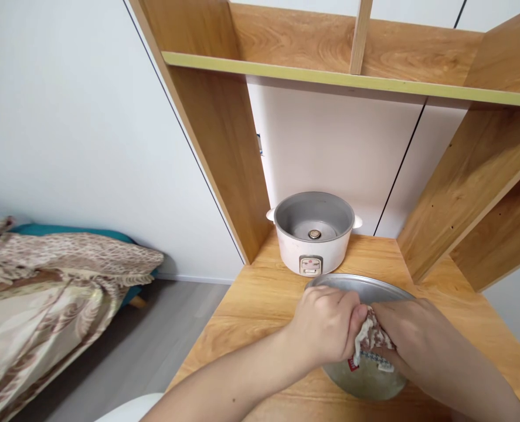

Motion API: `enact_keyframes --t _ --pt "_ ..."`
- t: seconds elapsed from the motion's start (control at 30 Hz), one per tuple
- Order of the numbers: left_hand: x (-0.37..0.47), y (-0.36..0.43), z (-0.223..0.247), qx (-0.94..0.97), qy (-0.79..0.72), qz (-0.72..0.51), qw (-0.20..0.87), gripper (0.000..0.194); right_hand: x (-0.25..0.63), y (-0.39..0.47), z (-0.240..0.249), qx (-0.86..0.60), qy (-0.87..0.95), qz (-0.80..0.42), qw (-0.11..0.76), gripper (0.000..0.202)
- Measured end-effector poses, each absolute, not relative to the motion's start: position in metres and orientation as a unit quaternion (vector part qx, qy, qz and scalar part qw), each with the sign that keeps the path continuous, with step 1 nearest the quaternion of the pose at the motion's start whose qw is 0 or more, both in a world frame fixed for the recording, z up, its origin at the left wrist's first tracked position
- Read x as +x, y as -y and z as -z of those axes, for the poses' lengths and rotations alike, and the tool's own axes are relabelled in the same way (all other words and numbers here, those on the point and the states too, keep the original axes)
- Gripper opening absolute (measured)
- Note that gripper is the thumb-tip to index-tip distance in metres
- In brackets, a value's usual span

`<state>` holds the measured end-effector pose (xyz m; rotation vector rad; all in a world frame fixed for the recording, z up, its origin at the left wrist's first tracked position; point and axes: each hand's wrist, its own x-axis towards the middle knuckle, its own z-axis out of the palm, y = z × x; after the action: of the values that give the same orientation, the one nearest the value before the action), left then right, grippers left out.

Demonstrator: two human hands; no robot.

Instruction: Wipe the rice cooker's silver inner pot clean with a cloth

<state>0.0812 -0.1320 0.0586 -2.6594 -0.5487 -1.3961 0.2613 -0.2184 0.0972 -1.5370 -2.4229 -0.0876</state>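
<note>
A round metal inner pot lies tilted on the wooden desk in front of me. My left hand grips its near rim on the left. My right hand presses a patterned red-and-white cloth against the pot. Both hands meet at the cloth. Behind the pot stands a white rice cooker body, open at the top, with its heating plate showing.
Wooden shelf sides rise left and right of the cooker, with a shelf board above. A bed with a patterned blanket lies at the left over grey floor. A white rounded object pokes in at the bottom edge.
</note>
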Motion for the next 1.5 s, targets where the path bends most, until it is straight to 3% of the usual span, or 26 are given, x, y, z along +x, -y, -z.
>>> enact_keyframes --t 0.13,0.73,1.03,1.5 --pt "0.081 0.132 -0.059 -0.872 0.179 0.453 0.044 0.046 0.259 0.217 -0.109 -0.534 0.841 -0.015 0.090 0.019" --pt "0.081 0.133 -0.060 -0.875 0.185 0.446 0.040 0.052 0.263 0.218 -0.113 -0.526 0.842 -0.039 0.111 0.020" --pt "0.081 0.131 -0.061 -0.872 0.181 0.454 0.025 0.049 0.273 0.223 -0.085 -0.521 0.844 0.044 0.118 0.018" --pt "0.080 0.131 -0.061 -0.873 0.181 0.452 0.026 0.043 0.265 0.218 -0.094 -0.498 0.847 0.072 0.169 0.033"
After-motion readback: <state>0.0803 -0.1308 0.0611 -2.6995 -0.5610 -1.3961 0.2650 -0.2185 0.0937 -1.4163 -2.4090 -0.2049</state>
